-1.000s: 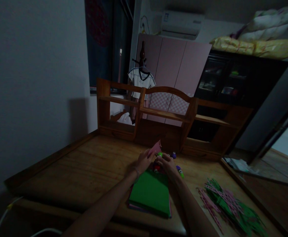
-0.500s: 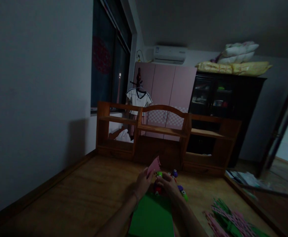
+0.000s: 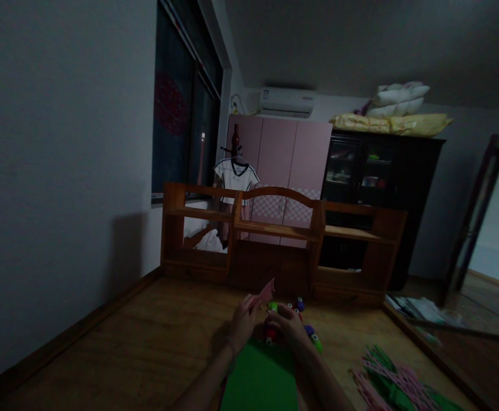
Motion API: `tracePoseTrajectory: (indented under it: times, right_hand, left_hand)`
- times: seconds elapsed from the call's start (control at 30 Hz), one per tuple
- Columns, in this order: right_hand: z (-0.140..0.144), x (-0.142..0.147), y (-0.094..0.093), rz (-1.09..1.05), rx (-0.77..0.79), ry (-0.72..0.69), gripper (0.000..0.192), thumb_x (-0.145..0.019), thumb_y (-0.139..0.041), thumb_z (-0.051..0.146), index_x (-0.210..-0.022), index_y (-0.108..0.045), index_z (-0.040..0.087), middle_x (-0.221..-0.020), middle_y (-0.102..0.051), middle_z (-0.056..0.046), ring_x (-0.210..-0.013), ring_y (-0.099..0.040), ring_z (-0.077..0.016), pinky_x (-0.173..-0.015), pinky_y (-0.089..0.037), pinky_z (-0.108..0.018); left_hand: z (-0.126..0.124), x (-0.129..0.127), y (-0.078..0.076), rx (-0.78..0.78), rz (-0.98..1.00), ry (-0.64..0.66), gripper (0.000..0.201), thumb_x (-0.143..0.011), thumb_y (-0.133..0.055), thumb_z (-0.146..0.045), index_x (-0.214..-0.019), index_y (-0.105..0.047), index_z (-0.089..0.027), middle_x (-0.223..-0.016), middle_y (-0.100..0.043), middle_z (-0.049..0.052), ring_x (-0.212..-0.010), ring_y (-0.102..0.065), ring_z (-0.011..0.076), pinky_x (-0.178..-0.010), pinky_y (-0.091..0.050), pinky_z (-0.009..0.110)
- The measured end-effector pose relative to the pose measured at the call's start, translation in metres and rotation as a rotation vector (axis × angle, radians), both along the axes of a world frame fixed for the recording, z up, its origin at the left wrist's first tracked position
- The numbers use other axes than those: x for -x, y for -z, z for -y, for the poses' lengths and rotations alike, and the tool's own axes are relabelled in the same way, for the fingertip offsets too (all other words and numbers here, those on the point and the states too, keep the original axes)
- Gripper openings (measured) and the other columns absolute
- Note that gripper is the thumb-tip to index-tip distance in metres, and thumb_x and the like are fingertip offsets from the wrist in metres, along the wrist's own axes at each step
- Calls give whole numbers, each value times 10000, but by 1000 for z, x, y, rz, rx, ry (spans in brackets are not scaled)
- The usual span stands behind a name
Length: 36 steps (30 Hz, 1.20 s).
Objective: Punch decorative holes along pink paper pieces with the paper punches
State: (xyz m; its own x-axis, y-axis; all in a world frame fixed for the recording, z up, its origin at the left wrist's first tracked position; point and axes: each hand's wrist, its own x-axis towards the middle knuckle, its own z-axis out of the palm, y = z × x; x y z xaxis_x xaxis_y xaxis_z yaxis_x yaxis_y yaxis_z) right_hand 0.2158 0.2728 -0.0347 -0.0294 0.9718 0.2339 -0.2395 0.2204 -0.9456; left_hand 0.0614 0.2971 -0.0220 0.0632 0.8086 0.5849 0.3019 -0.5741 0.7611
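Note:
My left hand [image 3: 243, 322] is closed on a piece of pink paper [image 3: 266, 292] with a notched edge, which sticks up and to the right from the fingers. My right hand [image 3: 287, 322] curls over a small red object [image 3: 270, 333] with a white round spot, just above the green sheets [image 3: 260, 377]. Between the hands shows a small bright green object [image 3: 272, 307]. Around my right hand stand other small coloured objects, among them a purple one [image 3: 300, 304] and a green one [image 3: 316, 342]. Dim light hides their exact kind.
A heap of pink and green cut paper strips [image 3: 397, 379] lies at the lower right on the wooden boards [image 3: 155, 342]. A wooden shelf headboard [image 3: 275, 228] stands ahead. The wall [image 3: 61, 171] runs along the left, and a raised wooden edge [image 3: 429, 354] bounds the right.
The pink paper has turned and tilted lower in my left hand, now showing a narrower side. My right hand stays at the red object. The camera view has shifted slightly.

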Motion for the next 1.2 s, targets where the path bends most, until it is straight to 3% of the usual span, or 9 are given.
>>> tracePoseTrajectory:
  times: [0.17, 0.33, 0.53, 0.83, 1.03, 1.2]
  right_hand:
    - [-3, -3, 3, 28, 6, -31, 308, -648, -766, 373, -873, -661, 191, -792, -617, -21, -685, -585, -156, -628, -472, -265]
    - [0, -3, 1, 8, 6, -58, 337, -643, -772, 349, -922, -662, 196, -889, -643, -40, -779, -614, -184, -726, -483, -307]
    - [5, 0, -6, -10, 1, -65, 360, -627, -777, 358, -933, -661, 207, -907, -661, -43, -845, -627, -212, -776, -477, -337]
    - [4, -1, -5, -55, 12, -65, 318, -625, -784, 314, -898, -661, 208, -896, -655, -39, -807, -622, -185, -751, -489, -318]
    - [-3, -2, 0, -50, 24, -24, 313, -627, -779, 329, -885, -656, 200, -854, -631, -23, -710, -604, -148, -653, -493, -272]
    - [-1, -1, -2, -58, 23, -33, 300, -641, -771, 339, -881, -655, 200, -852, -634, -28, -680, -592, -133, -599, -478, -244]
  left_hand:
    - [-1, -2, 3, 130, 41, -23, 331, -811, -520, -434, -816, -680, -144, -735, -686, 75, -784, -640, 209, -698, -488, 286]
    - [7, -1, -2, 153, 73, 14, 383, -823, -505, -473, -738, -674, -140, -616, -662, 59, -700, -642, 196, -643, -474, 266]
    - [7, -3, -4, 118, 110, 54, 369, -802, -555, -457, -859, -696, -121, -710, -696, 76, -757, -645, 205, -682, -483, 277]
    - [-1, -3, 7, 72, 58, 82, 354, -813, -559, -443, -956, -682, -144, -902, -698, 72, -829, -633, 193, -739, -470, 275]
    - [-10, -3, 14, -47, -4, 90, 330, -853, -506, -437, -841, -668, -149, -824, -639, 49, -770, -583, 162, -711, -442, 256]
    - [-10, -2, 13, -65, -15, 112, 325, -878, -473, -425, -857, -652, -155, -840, -621, 47, -789, -565, 156, -729, -427, 253]
